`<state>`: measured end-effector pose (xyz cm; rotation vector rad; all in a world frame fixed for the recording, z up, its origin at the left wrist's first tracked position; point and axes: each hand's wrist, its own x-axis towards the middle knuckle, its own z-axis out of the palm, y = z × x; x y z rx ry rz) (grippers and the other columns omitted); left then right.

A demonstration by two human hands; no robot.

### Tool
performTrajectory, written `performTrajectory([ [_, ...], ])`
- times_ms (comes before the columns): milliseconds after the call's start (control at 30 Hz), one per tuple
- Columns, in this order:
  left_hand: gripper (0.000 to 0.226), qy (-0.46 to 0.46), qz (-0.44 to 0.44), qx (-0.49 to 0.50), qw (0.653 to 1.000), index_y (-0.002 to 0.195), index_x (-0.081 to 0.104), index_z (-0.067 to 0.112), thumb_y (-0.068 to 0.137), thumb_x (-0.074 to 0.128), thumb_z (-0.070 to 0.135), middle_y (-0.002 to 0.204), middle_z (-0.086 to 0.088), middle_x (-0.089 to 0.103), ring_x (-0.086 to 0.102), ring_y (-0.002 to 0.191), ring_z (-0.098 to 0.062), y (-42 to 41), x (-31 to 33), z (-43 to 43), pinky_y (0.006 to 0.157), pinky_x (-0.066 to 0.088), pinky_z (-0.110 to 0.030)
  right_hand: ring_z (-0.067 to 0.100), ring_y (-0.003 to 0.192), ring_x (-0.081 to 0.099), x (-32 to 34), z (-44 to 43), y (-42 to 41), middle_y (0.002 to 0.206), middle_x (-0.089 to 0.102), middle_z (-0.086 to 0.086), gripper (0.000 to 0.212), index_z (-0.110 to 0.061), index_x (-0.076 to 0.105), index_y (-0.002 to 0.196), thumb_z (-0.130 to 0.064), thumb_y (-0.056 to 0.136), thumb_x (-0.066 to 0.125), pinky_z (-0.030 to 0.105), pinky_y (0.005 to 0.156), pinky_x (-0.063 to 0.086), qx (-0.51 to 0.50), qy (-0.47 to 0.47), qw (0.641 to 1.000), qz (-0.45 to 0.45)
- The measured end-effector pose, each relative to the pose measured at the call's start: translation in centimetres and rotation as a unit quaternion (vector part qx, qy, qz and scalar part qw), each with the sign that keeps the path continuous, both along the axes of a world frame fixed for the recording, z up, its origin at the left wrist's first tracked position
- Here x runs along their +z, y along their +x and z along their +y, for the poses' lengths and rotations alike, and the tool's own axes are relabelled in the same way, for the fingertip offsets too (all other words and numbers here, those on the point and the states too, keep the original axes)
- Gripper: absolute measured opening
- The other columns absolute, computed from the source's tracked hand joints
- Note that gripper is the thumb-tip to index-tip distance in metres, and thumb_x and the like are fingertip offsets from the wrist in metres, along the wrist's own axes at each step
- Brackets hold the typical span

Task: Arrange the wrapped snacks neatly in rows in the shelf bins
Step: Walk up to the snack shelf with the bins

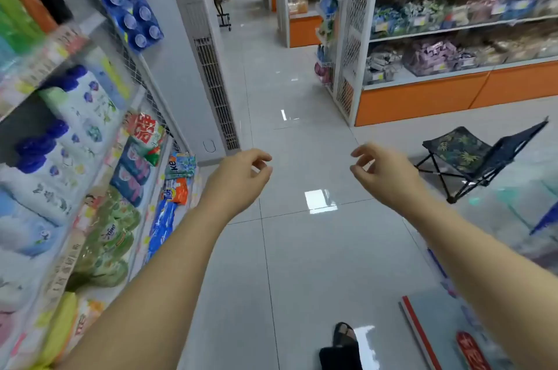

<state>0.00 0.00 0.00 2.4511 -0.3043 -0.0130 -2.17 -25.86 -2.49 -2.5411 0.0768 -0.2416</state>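
Your left hand point(238, 178) and right hand point(385, 175) hang above the floor point(302, 255), fingers loosely curled, holding nothing. The wrapped snacks point(431, 57) fill the shelf bins point(377, 77) at the left end of the shelf point(422, 97) on the right.

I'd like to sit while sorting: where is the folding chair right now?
In the head view the folding chair stands on the floor at right, just past the right hand, in front of the orange-based snack shelf.
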Motion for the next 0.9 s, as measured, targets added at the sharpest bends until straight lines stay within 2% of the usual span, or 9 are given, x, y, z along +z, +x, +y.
performTrajectory([
  [167, 0.019, -0.017, 0.032, 0.007, 0.999, 0.107, 0.061, 0.035, 0.092, 0.052, 0.030, 0.089, 0.025, 0.058, 0.056, 0.078, 0.000, 7.3, -1.3, -6.6, 0.083, 0.052, -0.039, 0.013, 0.080, 0.060, -0.4, -6.8, 5.3, 0.092, 0.062, -0.011, 0.021, -0.027, 0.059, 0.108, -0.030, 0.088, 0.059, 0.033, 0.071, 0.051, -0.034, -0.010, 0.999, 0.032],
  [300, 0.015, -0.041, 0.034, 0.001, 0.999, 0.102, 0.058, 0.040, 0.091, 0.053, 0.030, 0.088, 0.024, 0.058, 0.056, 0.076, 0.002, 12.4, -2.6, -11.8, 0.079, 0.053, -0.036, 0.014, 0.079, 0.061, -0.6, -11.5, 9.8, 0.092, 0.061, -0.010, 0.022, -0.023, 0.060, 0.110, -0.028, 0.088, 0.059, 0.036, 0.073, 0.053, -0.038, -0.003, 0.998, 0.042],
  [567, 0.019, -0.031, 0.051, -0.026, 0.998, 0.107, 0.062, 0.034, 0.091, 0.052, 0.030, 0.089, 0.025, 0.059, 0.057, 0.080, 0.003, 21.5, -3.3, -18.3, 0.081, 0.051, -0.033, 0.012, 0.080, 0.059, -2.5, -16.9, 17.8, 0.092, 0.061, -0.012, 0.022, -0.024, 0.059, 0.110, -0.029, 0.088, 0.058, 0.031, 0.067, 0.049, -0.056, 0.004, 0.995, 0.079],
  [700, 0.020, -0.022, 0.065, -0.051, 0.996, 0.110, 0.061, 0.033, 0.092, 0.051, 0.030, 0.091, 0.025, 0.058, 0.057, 0.081, 0.005, 27.3, -4.2, -20.8, 0.079, 0.050, -0.031, 0.012, 0.081, 0.059, -3.1, -18.8, 23.5, 0.090, 0.060, -0.013, 0.022, -0.024, 0.059, 0.110, -0.030, 0.089, 0.058, 0.035, 0.072, 0.052, -0.070, 0.008, 0.994, 0.089],
  [900, 0.020, -0.009, 0.084, -0.090, 0.992, 0.110, 0.060, 0.036, 0.093, 0.051, 0.032, 0.093, 0.026, 0.059, 0.056, 0.082, 0.008, 38.3, -4.6, -24.5, 0.076, 0.048, -0.028, 0.012, 0.085, 0.059, -3.2, -21.9, 33.1, 0.090, 0.060, -0.014, 0.021, -0.025, 0.059, 0.109, -0.031, 0.089, 0.057, 0.033, 0.072, 0.050, -0.100, 0.007, 0.989, 0.107],
])
